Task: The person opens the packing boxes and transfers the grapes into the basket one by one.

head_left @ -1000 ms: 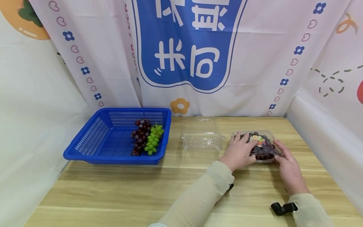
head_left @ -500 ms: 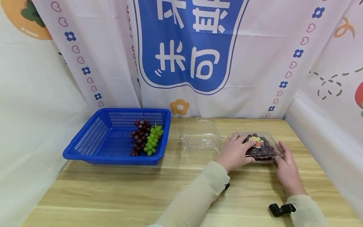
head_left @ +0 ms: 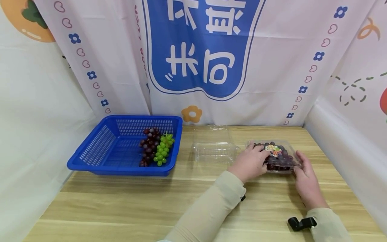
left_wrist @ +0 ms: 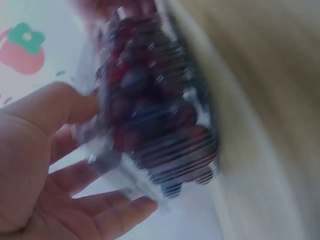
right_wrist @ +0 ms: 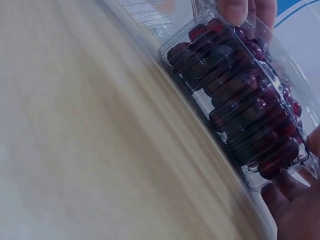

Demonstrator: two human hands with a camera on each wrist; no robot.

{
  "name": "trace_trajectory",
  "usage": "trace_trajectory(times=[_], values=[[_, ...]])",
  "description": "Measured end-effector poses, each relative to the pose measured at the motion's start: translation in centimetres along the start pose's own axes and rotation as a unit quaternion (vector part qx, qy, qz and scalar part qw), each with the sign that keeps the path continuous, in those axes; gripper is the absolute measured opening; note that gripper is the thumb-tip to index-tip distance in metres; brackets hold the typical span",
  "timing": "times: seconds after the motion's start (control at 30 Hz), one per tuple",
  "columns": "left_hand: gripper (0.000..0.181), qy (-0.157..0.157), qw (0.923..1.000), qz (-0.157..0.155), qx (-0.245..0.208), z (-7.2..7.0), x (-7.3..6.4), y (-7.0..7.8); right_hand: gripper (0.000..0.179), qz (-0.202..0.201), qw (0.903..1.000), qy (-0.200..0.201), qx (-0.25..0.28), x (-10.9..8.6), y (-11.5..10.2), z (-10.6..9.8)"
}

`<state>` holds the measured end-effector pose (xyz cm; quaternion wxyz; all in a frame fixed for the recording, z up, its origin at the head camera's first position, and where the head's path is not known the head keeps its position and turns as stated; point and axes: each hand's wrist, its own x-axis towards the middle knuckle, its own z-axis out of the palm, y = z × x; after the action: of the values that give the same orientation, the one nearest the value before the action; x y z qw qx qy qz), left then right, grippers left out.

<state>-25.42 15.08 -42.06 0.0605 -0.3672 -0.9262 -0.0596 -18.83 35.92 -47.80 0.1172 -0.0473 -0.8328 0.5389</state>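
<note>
Left hand [head_left: 250, 162] and right hand [head_left: 309, 183] clasp the clear grape box [head_left: 282, 160] from left and right; wrist views reveal ribbed walls [left_wrist: 175, 157], only the head view its colourful sticker [head_left: 273, 150], print unreadable.

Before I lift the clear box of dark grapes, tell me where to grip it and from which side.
Probably low on its two short ends, from left and right together: the clear box lies long side toward you on the table, and the left hand and right hand touch those ends. Favor the base, since I can't tell whether its lid is latched.
</note>
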Motion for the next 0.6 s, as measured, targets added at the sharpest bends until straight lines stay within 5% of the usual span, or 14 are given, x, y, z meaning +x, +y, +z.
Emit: trace_trajectory(times=[0.3, 0.6], values=[[0.045, 0.064, 0.9979, -0.009, 0.006, 0.83, -0.02, 0.56, 0.059, 0.009, 0.9999, -0.004, 0.008, -0.09, 0.49, -0.09], [0.052, 0.077, 0.9967, -0.012, -0.023, -0.15, -0.35, -0.22, 0.062, 0.012, 0.9999, 0.000, -0.008, 0.06, 0.42, -0.07]])
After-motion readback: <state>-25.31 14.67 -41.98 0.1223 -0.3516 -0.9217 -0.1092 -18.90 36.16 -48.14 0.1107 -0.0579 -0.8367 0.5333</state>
